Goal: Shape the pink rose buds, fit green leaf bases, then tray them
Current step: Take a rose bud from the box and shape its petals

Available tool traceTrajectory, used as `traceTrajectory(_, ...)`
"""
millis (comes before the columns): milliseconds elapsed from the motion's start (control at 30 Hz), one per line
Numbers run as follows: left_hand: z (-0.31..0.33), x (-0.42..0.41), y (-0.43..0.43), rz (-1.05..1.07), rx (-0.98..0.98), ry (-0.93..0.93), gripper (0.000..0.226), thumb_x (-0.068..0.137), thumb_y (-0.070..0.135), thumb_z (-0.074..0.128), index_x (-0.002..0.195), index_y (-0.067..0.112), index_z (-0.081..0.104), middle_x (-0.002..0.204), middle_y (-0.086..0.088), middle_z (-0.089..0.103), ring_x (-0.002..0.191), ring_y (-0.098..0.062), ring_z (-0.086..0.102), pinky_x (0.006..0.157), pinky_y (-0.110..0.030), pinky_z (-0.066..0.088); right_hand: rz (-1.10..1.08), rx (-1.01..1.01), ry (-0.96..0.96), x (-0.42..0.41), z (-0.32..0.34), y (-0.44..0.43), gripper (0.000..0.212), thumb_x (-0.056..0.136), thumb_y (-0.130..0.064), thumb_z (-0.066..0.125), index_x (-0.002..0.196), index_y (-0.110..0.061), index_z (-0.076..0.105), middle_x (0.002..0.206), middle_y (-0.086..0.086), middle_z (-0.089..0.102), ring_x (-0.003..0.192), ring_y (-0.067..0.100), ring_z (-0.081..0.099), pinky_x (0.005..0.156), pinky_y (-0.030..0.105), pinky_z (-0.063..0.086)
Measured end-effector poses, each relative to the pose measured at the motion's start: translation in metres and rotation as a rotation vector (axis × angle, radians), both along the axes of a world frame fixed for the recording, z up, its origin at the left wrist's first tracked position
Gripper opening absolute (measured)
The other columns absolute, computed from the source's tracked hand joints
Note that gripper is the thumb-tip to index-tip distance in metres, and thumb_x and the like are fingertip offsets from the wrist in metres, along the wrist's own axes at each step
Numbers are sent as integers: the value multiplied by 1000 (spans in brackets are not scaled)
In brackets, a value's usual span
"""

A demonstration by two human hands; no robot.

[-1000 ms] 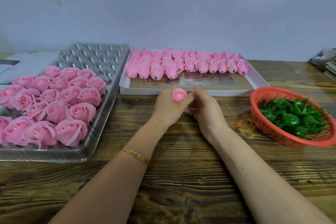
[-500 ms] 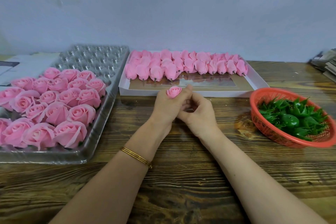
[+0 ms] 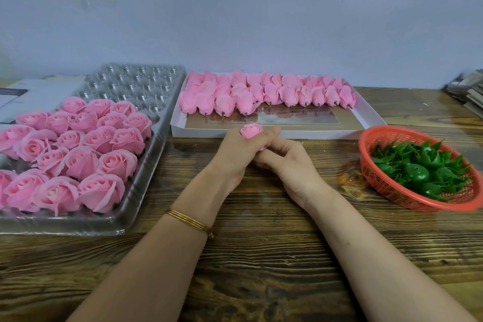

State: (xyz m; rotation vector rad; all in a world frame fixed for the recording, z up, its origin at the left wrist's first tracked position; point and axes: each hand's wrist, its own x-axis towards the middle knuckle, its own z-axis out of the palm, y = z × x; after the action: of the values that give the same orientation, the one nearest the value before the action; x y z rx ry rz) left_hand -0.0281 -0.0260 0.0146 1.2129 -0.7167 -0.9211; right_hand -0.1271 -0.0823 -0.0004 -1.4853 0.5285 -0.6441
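Two bare arms reach out over the brown wooden table [image 3: 261, 256]. The left wrist wears a thin gold bracelet [image 3: 189, 219]. The hands meet in the middle of the table.

The left hand [image 3: 234, 157] is curled round one small pink rose bud [image 3: 251, 130]. The bud's top peeks out above the fist. The right hand [image 3: 290, 165] sits tight against it at 3 o'clock, fingers bent, with a bit of pink at their tips. I cannot tell if it grips the bud or only touches it.

At 9 o'clock from the hands is a clear plastic tray [image 3: 78, 225]. Open pink roses [image 3: 78, 149] fill its near part, and shiny cups show in its far part. At 3 o'clock is a red basket [image 3: 392, 191] with green leaf bases [image 3: 418, 167] in it. At 12 o'clock, just past the hands, is a flat white box [image 3: 287, 135] with closed pink buds [image 3: 261, 91] lined along its far side.
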Motion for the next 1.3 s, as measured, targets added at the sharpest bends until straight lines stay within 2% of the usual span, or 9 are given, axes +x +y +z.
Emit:
traceTrajectory(67, -1, -1, -1, 28, -7, -12, 16, 90, 17, 69, 93, 4, 60, 85, -16, 52, 81, -25, 53, 78, -38, 46, 15, 12, -6, 0, 1, 0, 18, 83, 7, 65, 89, -9, 72, 78, 0, 69, 79, 10, 61, 85, 28, 48)
traceTrajectory(200, -7, 0, -6, 109, -17, 29, 31, 90, 15, 70, 59, 20, 64, 66, -2, 63, 63, -14, 63, 63, -25, 55, -37, -35, -14, -1, 1, 1, 21, 77, 9, 73, 95, -1, 68, 80, 6, 66, 78, 16, 59, 81, 25, 51)
traceTrajectory(333, -10, 0, -8, 137, -20, 56, 36, 89, 17, 72, 54, 22, 67, 65, -1, 66, 63, -14, 65, 65, -27, 58, -85, -107, -12, 1, 1, 2, 26, 73, 11, 76, 86, -8, 64, 73, -3, 62, 63, 3, 56, 67, 15, 49)
traceTrajectory(533, -8, -1, -6, 85, -36, 59, 21, 89, 11, 71, 71, 13, 60, 68, -3, 64, 66, -15, 65, 67, -26, 59, -114, -151, -12, 1, -2, 0, 24, 74, 10, 76, 77, -12, 66, 66, -6, 62, 63, 3, 56, 66, 15, 49)
traceTrajectory(700, -2, 4, -1, -2, -6, 21, 11, 88, 13, 71, 84, 6, 64, 83, -13, 63, 80, -21, 63, 80, -33, 56, -51, -42, -16, 0, -3, -3, 14, 80, 6, 72, 89, -4, 73, 77, 5, 65, 79, 16, 57, 82, 27, 48)
traceTrajectory(833, -2, 3, 0, 12, -6, 25, 21, 91, 17, 68, 99, -1, 62, 91, -19, 58, 86, -28, 58, 85, -41, 49, 1, 74, -40, 0, -1, -2, 18, 81, 8, 68, 96, -2, 72, 87, 13, 67, 84, 19, 59, 88, 31, 48)
traceTrajectory(1000, -2, 0, -3, 50, -1, 41, 18, 92, 20, 67, 83, 6, 62, 81, -13, 60, 76, -22, 60, 73, -31, 53, -41, -62, 13, 1, -3, 0, 33, 74, 7, 77, 105, 4, 67, 80, 9, 62, 77, 18, 56, 80, 28, 50)
traceTrajectory(1133, -3, 1, -2, 13, -14, 21, 17, 91, 18, 69, 86, 4, 61, 85, -15, 58, 79, -22, 59, 73, -28, 53, -87, -114, 14, 2, -4, 1, 26, 76, 6, 76, 101, -1, 70, 72, 2, 62, 71, 13, 56, 73, 24, 49)
traceTrajectory(1300, -4, 7, -1, -50, -14, -29, 37, 85, 17, 73, 104, -13, 63, 91, -18, 56, 84, -24, 57, 83, -33, 50, -25, -29, -1, 0, -4, -2, 16, 80, 8, 69, 91, -3, 74, 83, 18, 59, 82, 24, 53, 85, 37, 45)
